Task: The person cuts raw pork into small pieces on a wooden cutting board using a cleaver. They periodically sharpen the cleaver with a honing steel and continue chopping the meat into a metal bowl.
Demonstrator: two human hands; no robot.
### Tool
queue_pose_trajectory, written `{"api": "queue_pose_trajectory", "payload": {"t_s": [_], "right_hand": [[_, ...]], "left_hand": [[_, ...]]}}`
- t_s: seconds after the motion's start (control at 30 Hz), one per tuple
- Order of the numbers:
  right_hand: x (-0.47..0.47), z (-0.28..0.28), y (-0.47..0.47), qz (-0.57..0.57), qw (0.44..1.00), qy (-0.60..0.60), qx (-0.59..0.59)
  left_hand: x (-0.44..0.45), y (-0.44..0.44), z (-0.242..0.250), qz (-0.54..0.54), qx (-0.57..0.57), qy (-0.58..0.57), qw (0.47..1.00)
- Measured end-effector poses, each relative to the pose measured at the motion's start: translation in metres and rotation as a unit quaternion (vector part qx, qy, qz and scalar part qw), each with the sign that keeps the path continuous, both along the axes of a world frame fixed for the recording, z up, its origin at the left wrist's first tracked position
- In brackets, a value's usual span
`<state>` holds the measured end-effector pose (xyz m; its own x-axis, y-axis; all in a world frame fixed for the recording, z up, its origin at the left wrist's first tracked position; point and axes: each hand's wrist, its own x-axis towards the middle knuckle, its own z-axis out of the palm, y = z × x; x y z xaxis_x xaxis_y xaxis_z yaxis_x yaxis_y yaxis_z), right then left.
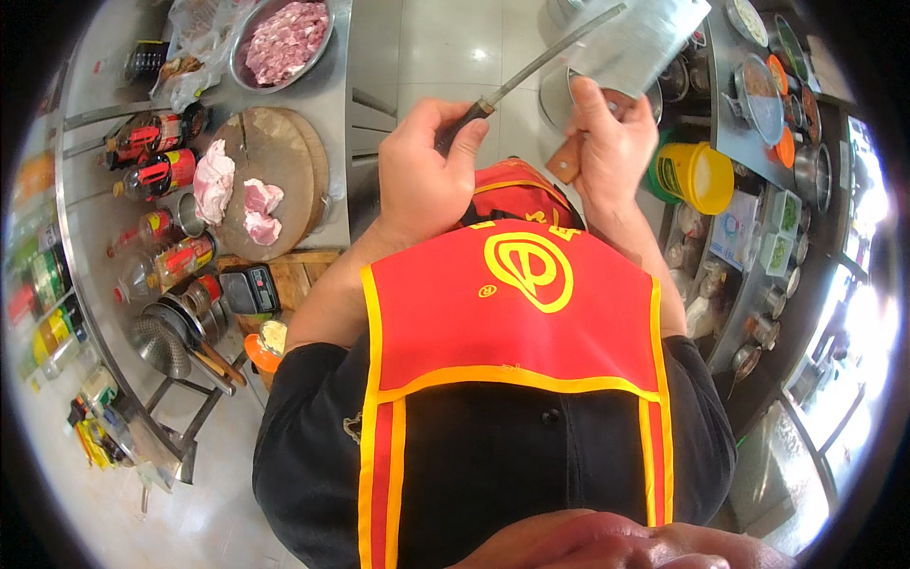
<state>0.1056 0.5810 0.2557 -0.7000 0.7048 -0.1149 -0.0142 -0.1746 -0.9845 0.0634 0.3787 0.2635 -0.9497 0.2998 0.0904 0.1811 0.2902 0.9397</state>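
Observation:
My left hand (430, 167) is closed around the dark handle of a honing steel (547, 57), whose rod slants up to the right. In my right hand (615, 146) is a wide-bladed cleaver (633, 46) with a wooden handle; the fingers grip it where blade and handle meet. The tip of the steel lies over the blade's face in the view; whether they touch, I cannot tell. To the left, pieces of raw meat (215, 183) and a smaller cut piece (261, 220) lie on a round wooden chopping block (291, 156).
A steel bowl of chopped meat (284, 43) stands behind the block. Sauce bottles (160, 174), a kitchen scale (250, 288) and a perforated ladle (162, 345) are at the left. At the right are a yellow bucket (693, 178) and a steel counter with bowls (759, 99).

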Motion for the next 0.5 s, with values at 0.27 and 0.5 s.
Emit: {"api": "queue_pose_trajectory", "payload": {"t_s": [0.27,0.5], "right_hand": [[-0.008,0.008,-0.023,0.089,0.995,0.017,-0.050],[-0.008,0.004,-0.022,0.103,0.993,0.036,-0.038]], "left_hand": [[0.002,0.010,0.002,-0.038,-0.065,0.166,0.983],[0.002,0.005,-0.002,-0.027,-0.034,0.121,0.992]]}}
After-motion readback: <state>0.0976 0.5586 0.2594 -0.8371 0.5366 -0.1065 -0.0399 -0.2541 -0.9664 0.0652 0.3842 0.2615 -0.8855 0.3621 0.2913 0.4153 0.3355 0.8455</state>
